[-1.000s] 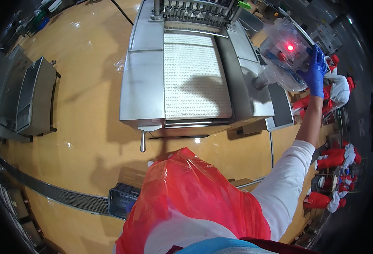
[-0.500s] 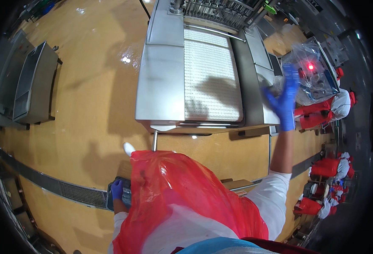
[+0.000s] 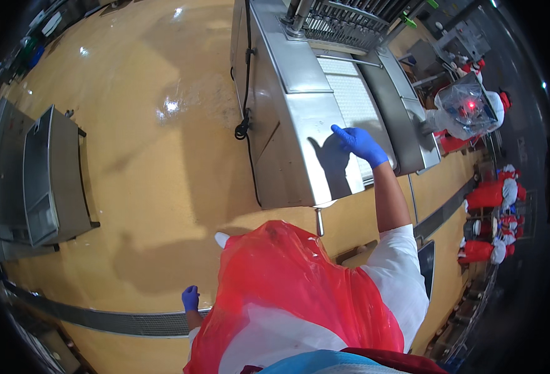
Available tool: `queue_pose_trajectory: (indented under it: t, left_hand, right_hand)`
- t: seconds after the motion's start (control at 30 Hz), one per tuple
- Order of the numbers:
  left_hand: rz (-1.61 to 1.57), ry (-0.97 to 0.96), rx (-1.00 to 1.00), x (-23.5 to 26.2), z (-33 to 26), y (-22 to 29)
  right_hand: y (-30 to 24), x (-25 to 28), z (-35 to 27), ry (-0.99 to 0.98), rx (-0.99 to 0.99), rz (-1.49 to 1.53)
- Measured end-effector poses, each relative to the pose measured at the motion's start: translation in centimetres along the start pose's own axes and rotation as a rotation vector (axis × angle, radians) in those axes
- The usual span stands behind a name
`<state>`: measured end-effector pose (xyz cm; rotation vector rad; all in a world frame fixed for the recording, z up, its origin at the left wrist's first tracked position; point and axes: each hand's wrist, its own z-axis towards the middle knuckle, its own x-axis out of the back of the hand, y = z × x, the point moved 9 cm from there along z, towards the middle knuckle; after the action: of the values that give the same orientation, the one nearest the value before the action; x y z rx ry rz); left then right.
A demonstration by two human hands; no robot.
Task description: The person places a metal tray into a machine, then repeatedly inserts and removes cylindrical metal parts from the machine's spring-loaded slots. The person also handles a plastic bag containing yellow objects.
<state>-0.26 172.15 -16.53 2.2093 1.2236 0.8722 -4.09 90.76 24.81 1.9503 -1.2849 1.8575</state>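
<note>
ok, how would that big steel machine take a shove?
The machine is probably heavy, given its broad, boxy metal body. That wide shape also makes tipping seem unlikely. A push could slip on its smooth, shiny top.

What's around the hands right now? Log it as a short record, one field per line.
Left hand: blue-gloved, low beside the red apron; nothing seen in it
Right hand: blue-gloved, over the near end of the metal machine; contact unclear
Belt: white, set in the machine's top
Cable: black, hanging at the machine's left side
Plastic-wrapped panel: right of the machine, red light on
Metal cabinet: at left, on the yellow floor
Co-workers: at right, red and white clothing
</note>
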Motion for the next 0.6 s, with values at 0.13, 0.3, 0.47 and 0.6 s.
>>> queue_pose_trajectory:
  t: [0.13,0.3,0.47,0.6]
  left_hand:
    - [0.292,0.135,-0.141,7.8,9.7,10.1]
    - [-0.037,0.120,-0.379,9.2,22.1,24.5]
    - [-0.034,-0.098,-0.327,5.4,30.1,32.7]
    - [0.142,-0.249,-0.336,5.1,35.5,40.0]
  right_hand:
    - [5.0,0.5,2.7,0.243,-0.249,-0.261]
    - [9.5,-2.3,5.4,0.291,-0.425,-0.378]
    - [3.0,-0.1,2.6,0.491,-0.713,-0.326]
    - [3.0,-0.9,2.2,0.491,-0.823,-0.221]
